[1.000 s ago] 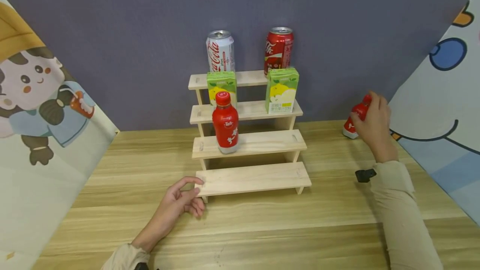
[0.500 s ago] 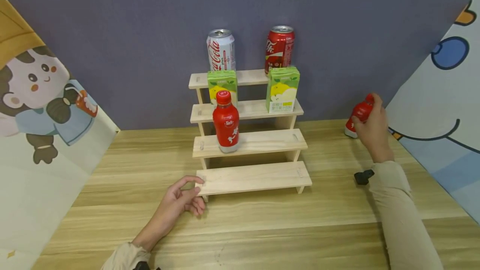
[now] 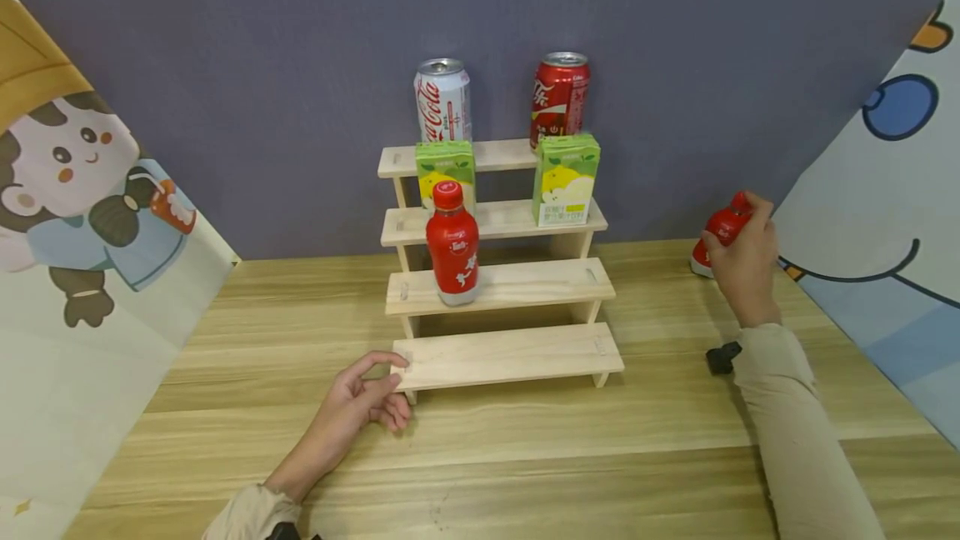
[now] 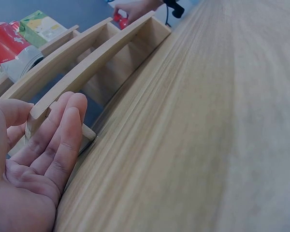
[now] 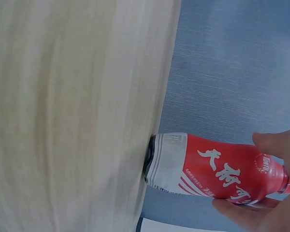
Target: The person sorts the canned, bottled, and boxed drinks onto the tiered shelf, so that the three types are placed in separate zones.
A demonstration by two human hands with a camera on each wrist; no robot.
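Observation:
My right hand (image 3: pixel 750 269) grips a red bottle (image 3: pixel 720 233) with a red cap by its upper part, at the far right by the back wall. In the right wrist view the bottle (image 5: pixel 227 169) shows white lettering, and its base is right at the tabletop. At the front, my left hand (image 3: pixel 352 407) pinches the left end of the lowest step of a wooden tiered display stand (image 3: pixel 510 359) between thumb and index finger. Its other fingers (image 4: pixel 63 145) extend beside the step's end. A second red bottle (image 3: pixel 453 248) stands on the step above, left side.
Two green juice cartons, one left (image 3: pixel 444 161) and one right (image 3: pixel 567 182), stand on the third step. A white cola can (image 3: pixel 442 102) and a red cola can (image 3: pixel 559 98) are on the top step. A grey wall (image 3: pixel 315 107) closes the back; printed panels flank the table.
The right hand and its bottle have shifted very slightly to the right, and the bottle leans a little more. The left hand stays at the stand's lowest step.

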